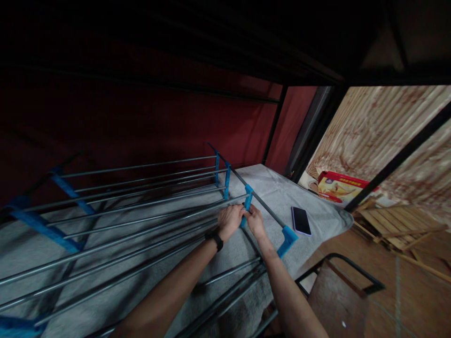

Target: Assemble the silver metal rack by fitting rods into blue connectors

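A rack of grey metal rods (141,228) with blue plastic brackets lies across the grey cloth (278,190). At its right end, my left hand (230,219) is closed around a rod where it meets a blue bracket (248,199). My right hand (254,220) pinches that same bracket from the right, its fingers touching those of the left. The fingertips partly hide the joint. A blue corner bracket (289,238) sits on the end rod, right of my right hand. A dark band circles my left wrist.
A phone (301,220) lies on the cloth to the right. Beyond the edge are a chair (336,295), wooden slats (398,223) and a red and yellow box (340,187). A dark metal frame (276,124) stands around and overhead, with a red wall behind.
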`<move>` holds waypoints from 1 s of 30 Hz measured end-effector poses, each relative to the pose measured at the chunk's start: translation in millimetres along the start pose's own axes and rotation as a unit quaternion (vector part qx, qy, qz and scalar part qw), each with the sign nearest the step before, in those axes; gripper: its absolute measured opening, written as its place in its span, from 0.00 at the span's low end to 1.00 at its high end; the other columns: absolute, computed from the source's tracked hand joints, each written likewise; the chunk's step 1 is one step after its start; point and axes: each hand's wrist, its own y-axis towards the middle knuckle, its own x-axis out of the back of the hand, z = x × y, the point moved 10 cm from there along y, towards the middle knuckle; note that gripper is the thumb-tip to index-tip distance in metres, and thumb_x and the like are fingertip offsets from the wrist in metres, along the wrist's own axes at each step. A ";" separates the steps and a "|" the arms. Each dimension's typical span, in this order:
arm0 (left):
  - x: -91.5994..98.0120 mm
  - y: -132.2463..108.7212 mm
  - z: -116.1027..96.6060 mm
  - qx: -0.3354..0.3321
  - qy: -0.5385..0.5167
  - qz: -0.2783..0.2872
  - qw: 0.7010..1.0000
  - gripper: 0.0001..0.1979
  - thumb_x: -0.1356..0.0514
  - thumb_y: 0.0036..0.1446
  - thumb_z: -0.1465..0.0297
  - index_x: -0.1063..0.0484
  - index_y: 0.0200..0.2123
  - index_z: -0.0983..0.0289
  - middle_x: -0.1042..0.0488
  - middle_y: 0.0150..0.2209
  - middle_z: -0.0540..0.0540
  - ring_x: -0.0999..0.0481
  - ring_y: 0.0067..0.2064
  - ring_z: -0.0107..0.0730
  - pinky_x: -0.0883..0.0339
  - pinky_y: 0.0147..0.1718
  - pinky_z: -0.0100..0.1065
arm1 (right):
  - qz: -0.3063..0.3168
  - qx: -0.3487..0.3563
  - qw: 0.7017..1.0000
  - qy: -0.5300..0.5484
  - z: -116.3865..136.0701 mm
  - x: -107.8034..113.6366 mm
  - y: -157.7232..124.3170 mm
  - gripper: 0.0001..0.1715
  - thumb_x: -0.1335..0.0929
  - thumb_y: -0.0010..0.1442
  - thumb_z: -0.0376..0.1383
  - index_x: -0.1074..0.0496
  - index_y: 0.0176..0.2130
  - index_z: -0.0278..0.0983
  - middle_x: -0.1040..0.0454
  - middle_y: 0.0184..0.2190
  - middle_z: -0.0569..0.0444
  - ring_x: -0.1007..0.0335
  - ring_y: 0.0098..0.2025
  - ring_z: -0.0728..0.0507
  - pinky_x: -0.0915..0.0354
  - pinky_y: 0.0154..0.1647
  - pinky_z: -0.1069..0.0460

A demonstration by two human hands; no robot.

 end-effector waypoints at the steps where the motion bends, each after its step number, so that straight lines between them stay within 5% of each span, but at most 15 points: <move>1: 0.8 -0.2 -0.1 -0.002 0.000 -0.003 1.000 0.15 0.49 0.70 0.63 0.23 0.48 0.56 0.18 0.43 0.58 0.19 0.46 0.42 0.30 0.44 0.37 | 0.000 0.002 1.000 0.000 1.5 -0.1 0.0 0.12 0.35 0.54 0.38 0.24 0.38 0.40 0.19 0.37 0.52 0.25 0.40 0.40 0.32 0.48 0.48; 30: 4.6 -0.8 0.2 -0.013 -0.001 -0.035 0.999 0.17 0.52 0.72 0.62 0.26 0.53 0.56 0.18 0.44 0.58 0.19 0.47 0.43 0.31 0.43 0.37 | -0.026 0.009 0.998 -0.049 4.0 -2.7 -7.8 0.16 0.37 0.57 0.39 0.25 0.42 0.38 0.20 0.41 0.47 0.27 0.45 0.39 0.33 0.51 0.46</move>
